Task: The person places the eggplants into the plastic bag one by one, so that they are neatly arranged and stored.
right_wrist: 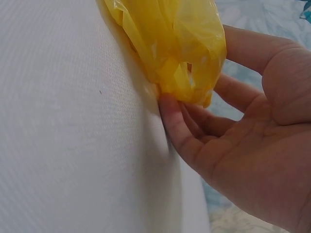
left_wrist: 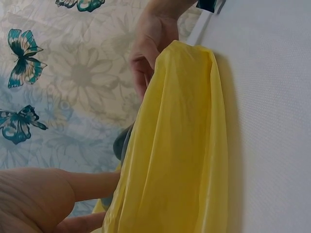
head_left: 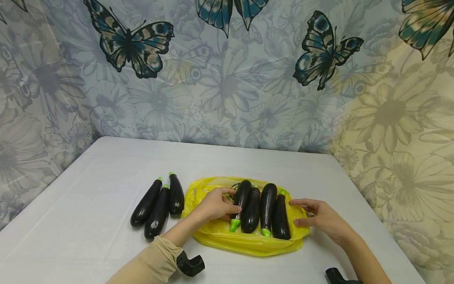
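Note:
A yellow plastic bag (head_left: 248,246) lies spread on the table with several dark eggplants side by side on it. My left hand (head_left: 214,203) grips the leftmost eggplant (head_left: 242,193), whose green stem end points toward me. At the bag's right edge my right hand (head_left: 322,217) holds the plastic between thumb and fingers, close to the rightmost eggplant (head_left: 281,219). In the right wrist view, fingers (right_wrist: 184,136) curl under the gathered yellow plastic (right_wrist: 170,43). The bag's near wall (left_wrist: 170,141) hides the left fingertips in the left wrist view.
Left of the bag, three more eggplants (head_left: 156,213) lie together on the white table (head_left: 88,189). A wall covering with butterflies (head_left: 129,43) rises behind the table. Black curved pieces (head_left: 190,264) are near both wrists.

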Demonstrator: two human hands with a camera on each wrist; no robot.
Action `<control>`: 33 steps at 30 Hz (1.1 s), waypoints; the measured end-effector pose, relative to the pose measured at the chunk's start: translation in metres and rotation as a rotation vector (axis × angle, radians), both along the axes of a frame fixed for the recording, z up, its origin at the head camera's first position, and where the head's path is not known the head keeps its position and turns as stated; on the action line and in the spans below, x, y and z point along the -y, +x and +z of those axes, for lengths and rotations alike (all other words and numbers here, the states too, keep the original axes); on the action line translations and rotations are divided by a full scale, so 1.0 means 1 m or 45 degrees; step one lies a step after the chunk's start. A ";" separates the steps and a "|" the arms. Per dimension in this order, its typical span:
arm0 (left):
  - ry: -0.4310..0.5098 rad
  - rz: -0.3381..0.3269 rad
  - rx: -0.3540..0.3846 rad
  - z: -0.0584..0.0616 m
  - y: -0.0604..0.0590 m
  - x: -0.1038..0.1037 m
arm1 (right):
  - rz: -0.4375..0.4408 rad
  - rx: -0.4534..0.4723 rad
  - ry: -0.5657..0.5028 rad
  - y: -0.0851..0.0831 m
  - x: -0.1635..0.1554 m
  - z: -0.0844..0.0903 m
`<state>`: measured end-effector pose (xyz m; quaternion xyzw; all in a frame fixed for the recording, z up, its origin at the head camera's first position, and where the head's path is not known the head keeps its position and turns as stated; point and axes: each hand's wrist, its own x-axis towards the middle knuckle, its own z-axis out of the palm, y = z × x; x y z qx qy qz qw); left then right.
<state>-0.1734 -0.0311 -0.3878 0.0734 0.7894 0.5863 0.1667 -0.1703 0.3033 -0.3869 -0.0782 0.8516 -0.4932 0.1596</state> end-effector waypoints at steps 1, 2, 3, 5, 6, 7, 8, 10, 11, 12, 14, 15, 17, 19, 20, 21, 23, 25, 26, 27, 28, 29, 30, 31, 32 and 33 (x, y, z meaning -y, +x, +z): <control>0.002 -0.002 0.000 0.000 0.000 -0.001 | -0.001 0.001 0.002 0.001 -0.001 0.000; 0.004 -0.004 0.000 0.000 0.001 -0.001 | 0.000 0.004 0.003 0.001 -0.001 -0.001; 0.004 -0.008 0.000 0.000 0.001 -0.002 | -0.001 0.005 0.003 0.002 -0.002 -0.001; 0.007 -0.010 -0.003 -0.001 0.001 -0.002 | -0.006 0.006 0.002 0.002 -0.003 -0.002; 0.006 -0.010 -0.005 -0.001 0.001 -0.003 | -0.008 0.006 -0.001 0.003 -0.004 -0.002; 0.005 -0.008 -0.010 -0.002 0.001 -0.003 | -0.010 0.007 -0.002 0.003 -0.004 -0.003; 0.006 -0.007 -0.012 -0.002 0.001 -0.003 | -0.011 0.007 -0.005 0.003 -0.004 -0.003; 0.008 -0.004 -0.016 -0.003 0.001 -0.003 | -0.013 0.004 -0.006 0.002 -0.004 -0.003; 0.009 -0.003 -0.017 -0.003 0.000 -0.003 | -0.014 0.002 -0.006 0.002 -0.004 -0.003; 0.010 -0.003 -0.018 -0.004 0.000 -0.003 | -0.015 0.002 -0.007 0.002 -0.004 -0.003; 0.015 -0.005 -0.019 -0.004 -0.001 -0.003 | -0.014 0.002 -0.013 0.002 -0.004 -0.003; 0.017 -0.005 -0.019 -0.004 -0.002 -0.003 | -0.014 0.002 -0.015 0.002 -0.004 -0.003; 0.021 -0.005 -0.021 -0.005 -0.002 -0.002 | -0.010 0.004 -0.021 0.001 -0.004 -0.003; 0.035 -0.005 -0.018 -0.005 -0.002 -0.002 | -0.007 0.008 -0.029 0.001 -0.004 -0.003; 0.042 -0.007 -0.015 -0.005 -0.003 -0.001 | -0.006 0.009 -0.031 0.001 -0.004 -0.003; 0.049 -0.008 -0.015 -0.005 -0.003 -0.001 | -0.006 0.009 -0.030 0.001 -0.003 -0.003; 0.061 -0.011 -0.016 -0.005 -0.003 0.000 | -0.001 0.005 -0.032 0.000 -0.003 -0.002; 0.062 -0.014 -0.021 -0.005 -0.004 0.001 | 0.001 -0.001 -0.029 0.000 -0.002 -0.001; 0.059 -0.017 -0.026 -0.005 -0.004 0.001 | 0.001 -0.004 -0.027 0.000 -0.002 -0.001; 0.058 -0.018 -0.028 -0.005 -0.004 0.002 | 0.001 -0.007 -0.023 0.000 -0.002 -0.001; 0.054 -0.021 -0.031 -0.005 -0.005 0.002 | 0.001 -0.010 -0.021 0.000 -0.001 -0.001; 0.049 -0.022 -0.033 -0.005 -0.005 0.002 | -0.002 -0.009 -0.020 0.000 -0.001 -0.001; 0.046 -0.023 -0.034 -0.005 -0.005 0.003 | -0.003 -0.008 -0.019 -0.001 -0.001 -0.001; 0.043 -0.024 -0.034 -0.005 -0.006 0.003 | -0.004 -0.006 -0.019 -0.001 -0.001 -0.001; 0.042 -0.025 -0.033 -0.005 -0.006 0.003 | -0.004 -0.004 -0.020 -0.001 -0.001 -0.002; 0.040 -0.026 -0.029 -0.005 -0.006 0.003 | -0.005 -0.003 -0.020 -0.001 -0.001 -0.002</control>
